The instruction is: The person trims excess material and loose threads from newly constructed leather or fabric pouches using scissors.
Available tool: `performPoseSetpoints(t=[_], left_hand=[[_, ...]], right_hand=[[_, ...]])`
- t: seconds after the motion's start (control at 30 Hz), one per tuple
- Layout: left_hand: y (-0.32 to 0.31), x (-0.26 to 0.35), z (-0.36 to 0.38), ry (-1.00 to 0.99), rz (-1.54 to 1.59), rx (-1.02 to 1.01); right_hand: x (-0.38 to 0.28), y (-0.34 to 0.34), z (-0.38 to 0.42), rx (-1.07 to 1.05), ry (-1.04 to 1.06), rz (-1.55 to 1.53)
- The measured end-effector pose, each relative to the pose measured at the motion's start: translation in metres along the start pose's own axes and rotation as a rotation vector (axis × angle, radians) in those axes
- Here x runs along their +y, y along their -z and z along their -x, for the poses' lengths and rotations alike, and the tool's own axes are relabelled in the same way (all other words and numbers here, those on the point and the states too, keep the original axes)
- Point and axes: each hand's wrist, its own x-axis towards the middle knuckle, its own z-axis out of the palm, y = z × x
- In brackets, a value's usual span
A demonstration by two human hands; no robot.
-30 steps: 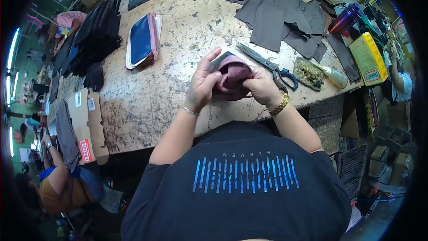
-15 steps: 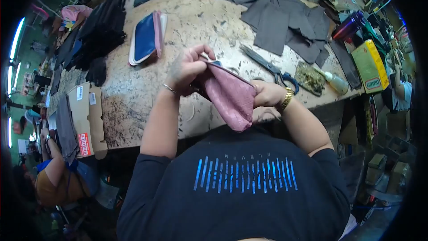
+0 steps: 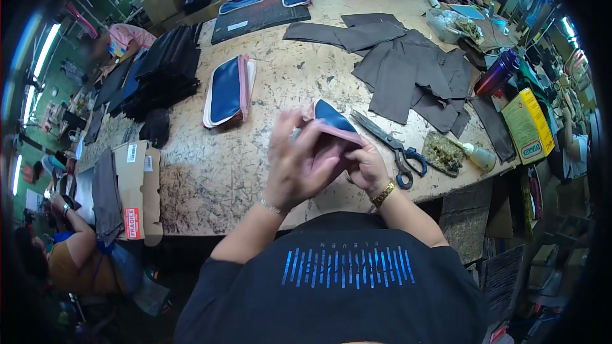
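A pink leather piece (image 3: 328,148) with a blue panel (image 3: 331,114) at its far side is held over the worktable (image 3: 191,178). My right hand (image 3: 368,167), with a gold watch at the wrist, pinches its right end. At its left side is my left hand (image 3: 296,162), wearing a thin bracelet, with fingers spread and partly blurred; the thumb lies against the pink piece. Large dark scissors (image 3: 392,146) rest just right of my right hand. A similar blue piece with pink edging (image 3: 226,92) lies to the left.
Dark grey pieces (image 3: 395,76) spread across the back right. Beyond the scissors are a bottle (image 3: 478,156), a yellow box (image 3: 528,126) and a purple flask (image 3: 497,73). Black pieces (image 3: 166,64) are stacked at left, near cardboard (image 3: 150,197). Other people sit at the far left and stand behind.
The pink piece has turned, and its blue panel now shows more. My left hand has shifted from its top edge to its left side, fingers opened. The view has tilted up.
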Motion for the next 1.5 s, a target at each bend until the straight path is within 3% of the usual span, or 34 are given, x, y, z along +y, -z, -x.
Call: performPoseSetpoints(t=[0.03,0.07,0.1,0.17,0.2,0.23,0.27,0.3,0.37,0.43,0.5,0.63,0.7,0.77,0.83,0.9,0.93,0.97,1.0,1.03,1.1,1.13,1.23,1.3,1.37,1.47,1.5], left_hand=[[-0.008,-0.008,0.017,0.098,0.132,0.198],[-0.015,-0.016,0.032,0.337,0.187,0.073],[-0.032,-0.029,0.047,0.631,0.539,0.067],[-0.052,-0.047,0.068,0.858,0.897,-0.057],[-0.047,-0.046,0.066,0.855,0.9,-0.05],[-0.036,-0.041,0.061,0.685,0.602,-0.005],[-0.026,-0.036,0.057,0.515,0.307,0.036],[-0.022,-0.032,0.052,0.52,0.307,0.044],[-0.017,-0.021,0.042,0.38,0.109,-0.037],[-0.012,0.001,0.034,0.454,0.2,-0.188],[-0.012,0.006,0.034,0.36,0.221,-0.164],[0.005,0.01,0.046,0.287,0.269,-0.085],[0.001,-0.005,0.07,0.074,0.118,0.047],[-0.009,-0.002,0.082,0.179,0.196,0.095],[-0.011,0.001,0.085,0.23,0.287,0.131],[-0.007,0.002,0.077,0.255,0.356,0.173],[0.0,0.001,0.073,0.323,0.473,-0.009],[0.004,-0.004,0.07,0.382,0.587,-0.198],[0.002,-0.014,0.066,0.351,0.713,-0.284],[0.001,-0.025,0.066,0.351,0.713,-0.289],[-0.004,-0.042,0.061,0.472,1.454,-0.839],[-0.007,-0.039,0.056,0.605,1.463,-0.89],[-0.032,-0.049,0.054,0.668,1.593,-0.991],[-0.035,-0.052,0.052,0.682,1.507,-0.921],[-0.014,-0.045,0.038,0.307,0.416,-0.201],[0.035,-0.011,0.023,0.198,0.383,-0.245],[0.031,0.006,0.027,0.24,0.25,-0.378]], right_hand=[[0.001,0.0,0.005,0.009,-0.038,-0.1],[0.006,0.006,0.007,-0.023,-0.069,-0.129],[0.014,0.015,0.009,-0.049,-0.106,-0.162],[0.016,0.026,0.015,-0.088,-0.164,-0.057],[0.008,0.022,0.019,-0.094,-0.077,0.257],[0.001,0.015,0.021,-0.1,0.015,0.568],[-0.007,0.004,0.024,-0.067,0.384,1.051],[-0.025,-0.017,0.031,-0.076,0.703,1.429],[-0.026,-0.043,0.042,-0.205,0.851,1.7],[-0.016,-0.044,0.048,-0.181,0.847,1.705],[-0.015,-0.036,0.049,-0.226,0.759,1.803],[-0.02,-0.038,0.054,-0.223,0.743,1.793],[-0.018,-0.038,0.055,-0.219,0.699,1.758],[-0.004,-0.036,0.057,-0.289,0.466,1.411],[-0.001,-0.039,0.058,-0.269,0.351,1.334],[-0.003,-0.042,0.057,-0.311,-0.049,0.939],[-0.005,-0.041,0.056,-0.314,-0.056,0.947],[-0.006,-0.041,0.055,-0.38,-0.294,0.673],[-0.006,-0.042,0.055,-0.434,-0.519,0.384],[-0.004,-0.042,0.057,-0.432,-0.518,0.38],[-0.006,-0.04,0.061,-0.57,-0.664,0.222],[-0.003,-0.028,0.058,-0.584,-0.669,0.136],[-0.007,-0.019,0.06,-0.48,-0.527,-0.071],[-0.009,-0.005,0.061,-0.304,-0.427,-0.036],[-0.018,0.002,0.061,-0.155,-0.279,0.123],[-0.017,-0.013,0.056,-0.019,-0.044,0.196],[-0.015,-0.015,0.055,-0.021,-0.049,0.191]])
